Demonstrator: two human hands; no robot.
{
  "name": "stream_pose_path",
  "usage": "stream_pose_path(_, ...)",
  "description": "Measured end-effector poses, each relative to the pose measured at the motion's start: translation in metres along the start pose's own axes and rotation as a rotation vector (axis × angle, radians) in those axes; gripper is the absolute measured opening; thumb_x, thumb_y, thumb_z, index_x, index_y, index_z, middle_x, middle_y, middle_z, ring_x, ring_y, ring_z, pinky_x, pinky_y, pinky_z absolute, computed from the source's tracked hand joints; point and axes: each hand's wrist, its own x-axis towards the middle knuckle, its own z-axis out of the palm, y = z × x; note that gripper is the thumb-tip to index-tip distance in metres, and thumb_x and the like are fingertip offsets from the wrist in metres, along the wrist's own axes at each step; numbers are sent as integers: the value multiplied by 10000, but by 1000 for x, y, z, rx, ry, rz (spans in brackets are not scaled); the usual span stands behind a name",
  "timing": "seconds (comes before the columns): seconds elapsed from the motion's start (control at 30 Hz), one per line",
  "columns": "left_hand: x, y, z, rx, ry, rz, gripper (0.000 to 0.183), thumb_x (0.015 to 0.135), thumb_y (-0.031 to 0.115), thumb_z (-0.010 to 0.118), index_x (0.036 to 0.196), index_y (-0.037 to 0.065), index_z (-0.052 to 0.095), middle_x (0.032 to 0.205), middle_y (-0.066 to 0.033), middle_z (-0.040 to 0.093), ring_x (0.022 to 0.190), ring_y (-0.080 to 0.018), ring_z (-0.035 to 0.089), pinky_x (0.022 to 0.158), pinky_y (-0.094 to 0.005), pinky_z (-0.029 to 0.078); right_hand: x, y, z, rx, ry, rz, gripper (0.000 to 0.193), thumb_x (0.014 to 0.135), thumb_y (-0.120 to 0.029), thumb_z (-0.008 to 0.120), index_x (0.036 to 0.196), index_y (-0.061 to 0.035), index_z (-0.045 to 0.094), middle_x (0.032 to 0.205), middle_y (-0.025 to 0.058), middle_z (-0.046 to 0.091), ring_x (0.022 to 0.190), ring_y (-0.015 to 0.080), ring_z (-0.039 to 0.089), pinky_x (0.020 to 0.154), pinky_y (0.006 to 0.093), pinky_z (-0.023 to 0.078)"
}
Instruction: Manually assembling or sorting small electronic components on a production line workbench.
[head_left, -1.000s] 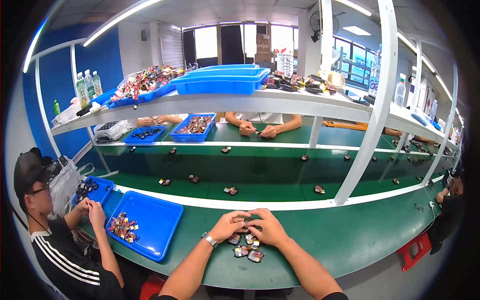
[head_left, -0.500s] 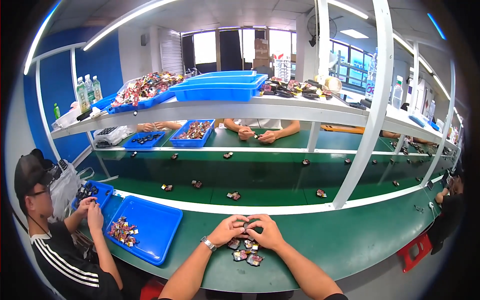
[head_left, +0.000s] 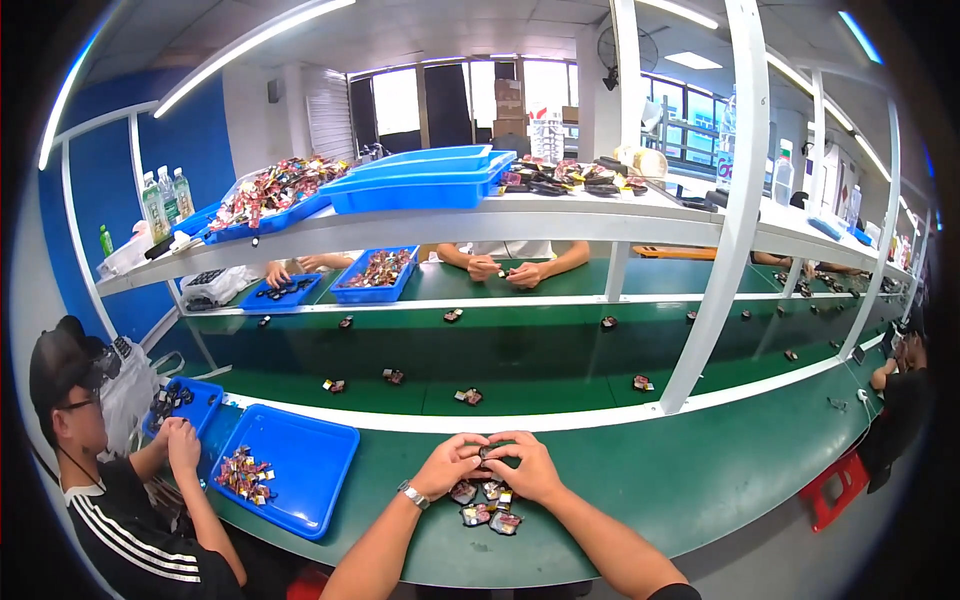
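Got small dark part (head_left: 486,454) pinched between fingertips of left hand (head_left: 448,472) and right hand (head_left: 526,470). Both closed in on it, thumbs on the near side, index fingers arched round the far side. Mostly covered by fingers (too small to make out any detail). Held at the far edge of a loose cluster of small assemblies (head_left: 477,514), dark with red and pale bits, on green bench (head_left: 660,480). Can't tell whether touching the bench. Wearing silvery watch (head_left: 412,494) on left wrist.

To the left: large blue tray (head_left: 325,465) with a pile of similar pieces (head_left: 244,474) at its left side, then smaller blue tray (head_left: 207,403) with black parts (head_left: 170,402). Right beside those, co-worker (head_left: 120,500) in dark cap, hands together.

Beyond white rail (head_left: 450,421): dark green strip (head_left: 540,355) dotted with similar assemblies, well apart. Past that, opposite person's hands (head_left: 505,273), brought near each other.

Overhead: white shelf (head_left: 400,222), bearing stacked blue trays (head_left: 410,195) and a heaped tray of pieces (head_left: 285,188). Far right, red stool (head_left: 838,490) on the floor.
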Motion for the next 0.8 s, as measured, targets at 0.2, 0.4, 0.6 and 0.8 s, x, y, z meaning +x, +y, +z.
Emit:
stream_pose_path(0.2,1,0,-1,-69,8,1,289,945,-16,484,1230,23,461,1154,-144,605,1088,-229,609,931,-383,544,0,-3,8,-28,63,-26,111,772,-135,718,877,-105,740,1093,52,658,1059,267,581,918,381,479)
stream_pose_path(0.4,3,-3,-3,-119,-11,16,268,940,6,515,1203,31,472,1142,-132,606,1077,-220,614,933,-391,540,0,-4,8,15,82,3,142,773,-136,723,911,-112,745,1093,45,657,1048,265,581,914,381,480)
stream_pose_path(0.6,1,-4,2,-124,34,-21,248,944,20,530,1187,42,483,1119,-119,602,1073,-217,614,933,-388,540,-3,-9,9,-60,97,24,149,767,-122,723,914,-111,747,1119,52,661,1075,259,585,935,372,473)
stream_pose_path(0.8,1,-9,-4,-158,31,50,252,968,1,478,1218,36,466,1180,-160,607,1095,-222,607,936,-364,534,1,-12,10,1,67,-50,157,767,-112,712,922,-107,739,1148,60,645,1101,268,568,945,382,469)
